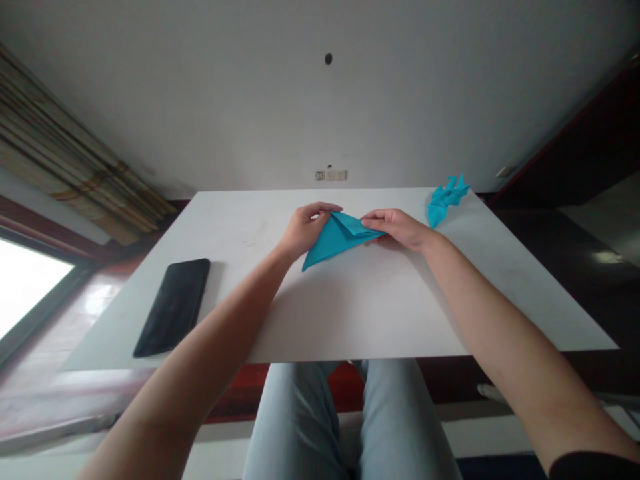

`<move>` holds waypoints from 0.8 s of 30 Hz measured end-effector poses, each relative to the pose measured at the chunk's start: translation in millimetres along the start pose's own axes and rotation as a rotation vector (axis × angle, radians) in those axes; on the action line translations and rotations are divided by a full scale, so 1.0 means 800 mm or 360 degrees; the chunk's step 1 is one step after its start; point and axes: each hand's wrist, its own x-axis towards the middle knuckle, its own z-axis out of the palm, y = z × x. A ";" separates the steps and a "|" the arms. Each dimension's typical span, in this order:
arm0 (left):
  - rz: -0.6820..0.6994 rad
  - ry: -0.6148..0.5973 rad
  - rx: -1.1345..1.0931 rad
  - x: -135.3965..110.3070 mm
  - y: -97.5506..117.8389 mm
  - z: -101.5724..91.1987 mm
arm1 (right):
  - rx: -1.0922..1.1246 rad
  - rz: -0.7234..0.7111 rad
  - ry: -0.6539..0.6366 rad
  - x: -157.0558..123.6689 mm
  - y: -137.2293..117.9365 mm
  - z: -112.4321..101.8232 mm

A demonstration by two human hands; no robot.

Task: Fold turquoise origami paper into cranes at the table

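Note:
A folded sheet of blue origami paper (331, 243) is held between both hands just over the white table. It has a roughly triangular shape, with a smaller flap along its upper edge. My left hand (306, 230) pinches its upper left corner between thumb and fingers. At the right corner, my right hand (399, 227) grips the paper with the thumb and fingers closed on it. Parts of the paper under the fingers are hidden.
A folded blue paper figure (445, 199) stands at the table's back right. On the left of the white table (360, 320) lies a black phone-like slab (174, 307). Behind the table rises a wall with sockets (331, 175).

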 end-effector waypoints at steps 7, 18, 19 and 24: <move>0.0061 0.0034 -0.0005 0.001 0.001 0.002 | -0.0043 -0.0065 0.0040 0.001 -0.001 0.004; 0.0072 -0.0087 0.0385 -0.001 -0.016 0.002 | -0.0767 -0.0497 0.0273 0.015 0.022 -0.010; 0.0115 -0.0104 0.0498 -0.002 -0.018 0.003 | -0.0929 -0.0546 0.0302 0.016 0.024 -0.011; 0.0233 -0.0214 0.0936 -0.009 -0.015 0.008 | -0.1374 -0.0787 0.0307 0.017 0.028 -0.006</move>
